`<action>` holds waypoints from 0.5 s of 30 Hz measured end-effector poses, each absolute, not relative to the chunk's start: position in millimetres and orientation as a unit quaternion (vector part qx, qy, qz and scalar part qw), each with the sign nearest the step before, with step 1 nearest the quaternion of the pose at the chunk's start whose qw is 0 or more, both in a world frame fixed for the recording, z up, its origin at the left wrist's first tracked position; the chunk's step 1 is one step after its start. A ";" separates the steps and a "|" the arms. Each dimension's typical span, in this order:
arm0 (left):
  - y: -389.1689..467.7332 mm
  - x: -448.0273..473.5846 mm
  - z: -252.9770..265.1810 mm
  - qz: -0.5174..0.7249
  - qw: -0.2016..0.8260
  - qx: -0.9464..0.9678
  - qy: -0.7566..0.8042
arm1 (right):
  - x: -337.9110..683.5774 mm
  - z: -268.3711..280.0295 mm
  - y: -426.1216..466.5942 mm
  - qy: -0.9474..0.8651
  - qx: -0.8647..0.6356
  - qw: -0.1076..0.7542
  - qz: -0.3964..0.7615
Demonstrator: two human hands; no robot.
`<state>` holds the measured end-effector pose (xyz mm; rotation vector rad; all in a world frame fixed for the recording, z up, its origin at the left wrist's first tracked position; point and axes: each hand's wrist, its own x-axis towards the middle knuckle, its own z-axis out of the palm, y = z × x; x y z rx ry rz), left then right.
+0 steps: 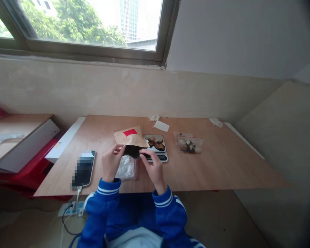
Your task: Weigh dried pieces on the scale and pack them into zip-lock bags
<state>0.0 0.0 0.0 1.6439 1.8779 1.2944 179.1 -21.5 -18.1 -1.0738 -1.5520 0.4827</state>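
Note:
In front of my chest I hold a dark, flat, thin piece [132, 151] whose kind I cannot make out. My left hand [111, 162] pinches its left end. At the right end, the fingers of my right hand [154, 166] are closed on it. Just beyond lies a kitchen scale [165, 157], partly hidden by my right hand, with several brown dried slices [156, 143] on its top. A brown paper bag [121, 136] with a red label rests to the left of the scale. Beneath the dark piece is a clear plastic bag [127, 168].
Right of the scale lie clear zip bags [190, 144] with dark and brown pieces inside. A white card [161, 126] and crumpled tissue [154, 118] are at the back. On the left, a charging phone [84, 169] trails a cable over the table's front edge [196, 187].

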 end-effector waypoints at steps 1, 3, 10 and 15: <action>1.3 -1.8 0.7 0.457 0.160 0.573 0.661 | 188.3 -16.6 -22.3 -0.624 -0.479 0.592 0.177; 3.4 -4.4 1.8 0.462 0.154 0.567 0.664 | 205.1 -20.3 -14.6 -0.570 -0.527 0.616 0.134; 1.1 -4.7 3.2 0.455 0.167 0.568 0.665 | 228.3 -76.0 42.7 -0.658 -0.541 0.503 0.147; -0.9 -6.6 5.4 0.458 0.158 0.561 0.671 | 227.1 -93.1 55.0 -0.715 -0.540 0.436 0.080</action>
